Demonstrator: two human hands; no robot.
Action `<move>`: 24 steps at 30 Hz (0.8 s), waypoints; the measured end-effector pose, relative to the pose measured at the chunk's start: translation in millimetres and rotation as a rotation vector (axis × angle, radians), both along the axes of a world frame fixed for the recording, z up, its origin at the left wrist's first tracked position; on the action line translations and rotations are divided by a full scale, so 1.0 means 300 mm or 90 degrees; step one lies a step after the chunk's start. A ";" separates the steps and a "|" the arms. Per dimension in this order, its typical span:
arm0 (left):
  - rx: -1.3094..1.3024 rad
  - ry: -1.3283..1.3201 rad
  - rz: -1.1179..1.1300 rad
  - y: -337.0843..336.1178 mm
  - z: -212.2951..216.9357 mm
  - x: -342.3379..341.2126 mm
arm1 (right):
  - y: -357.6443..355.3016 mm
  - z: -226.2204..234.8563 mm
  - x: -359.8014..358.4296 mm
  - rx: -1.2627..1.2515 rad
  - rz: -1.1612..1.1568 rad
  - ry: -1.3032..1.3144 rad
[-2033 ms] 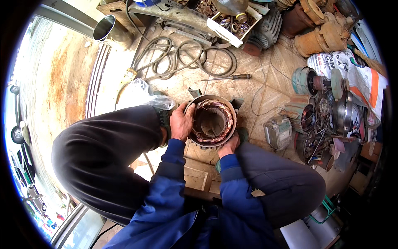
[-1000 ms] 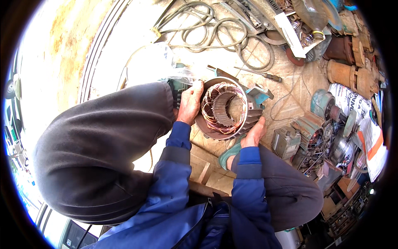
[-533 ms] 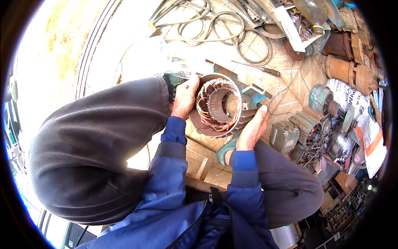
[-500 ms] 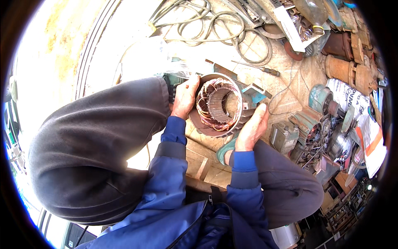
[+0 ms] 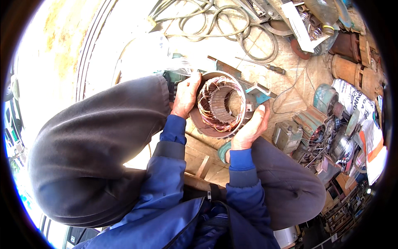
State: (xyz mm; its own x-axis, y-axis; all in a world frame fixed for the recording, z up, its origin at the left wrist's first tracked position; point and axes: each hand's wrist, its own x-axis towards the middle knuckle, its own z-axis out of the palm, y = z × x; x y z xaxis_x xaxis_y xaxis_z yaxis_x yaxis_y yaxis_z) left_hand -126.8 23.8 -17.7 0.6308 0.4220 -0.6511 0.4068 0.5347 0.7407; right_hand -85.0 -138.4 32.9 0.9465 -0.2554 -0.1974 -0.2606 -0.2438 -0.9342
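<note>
A motor stator (image 5: pixel 219 104), a round metal housing with copper windings around a hollow slotted core, is held between my two hands above the floor, its open end facing up. My left hand (image 5: pixel 187 96) is closed on its left rim, the thumb lying along the upper edge. On the opposite side my right hand (image 5: pixel 250 129) grips the lower right wall; its thumb points up and the other fingers are partly hidden behind the housing. A blue-green metal bracket (image 5: pixel 261 95) shows just beyond the right thumb.
A screwdriver (image 5: pixel 277 69) lies on the floor beyond the stator, near a looped cable (image 5: pixel 276 45). To the right are a green motor housing (image 5: pixel 324 97), a grey metal box (image 5: pixel 287 136), a white sack (image 5: pixel 352 98) and piled metal parts. My legs bend on either side.
The stator has turned slightly between my hands, showing more of its right side. My right hand has shifted a little left and lower and wraps closer to the housing.
</note>
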 end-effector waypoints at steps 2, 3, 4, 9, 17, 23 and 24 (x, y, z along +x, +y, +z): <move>0.019 -0.003 -0.008 0.000 -0.004 -0.004 | 0.001 0.000 0.000 -0.028 0.003 -0.011; 0.024 -0.008 -0.010 -0.001 -0.006 -0.005 | 0.003 0.002 0.001 -0.032 0.001 -0.012; 0.030 -0.016 -0.012 -0.001 -0.009 -0.004 | 0.004 0.003 0.004 -0.035 -0.001 -0.015; 0.048 -0.012 -0.020 0.001 -0.014 0.000 | 0.002 0.004 0.012 -0.031 -0.011 -0.004; 0.057 0.014 -0.043 0.007 -0.019 -0.005 | 0.003 0.004 0.008 -0.040 -0.012 -0.014; 0.059 0.003 -0.042 0.005 -0.036 -0.006 | -0.002 0.004 0.011 -0.056 -0.014 -0.008; 0.068 0.000 -0.049 0.006 -0.047 -0.007 | -0.003 0.006 0.012 -0.057 -0.015 -0.005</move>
State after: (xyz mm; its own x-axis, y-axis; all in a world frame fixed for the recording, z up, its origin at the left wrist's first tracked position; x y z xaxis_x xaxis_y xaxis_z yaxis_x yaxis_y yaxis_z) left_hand -128.8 25.6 -31.8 0.6637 0.4400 -0.6050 0.4434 0.4200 0.7918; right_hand -81.5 -139.3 34.6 0.9413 -0.2943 -0.1652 -0.2600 -0.3203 -0.9110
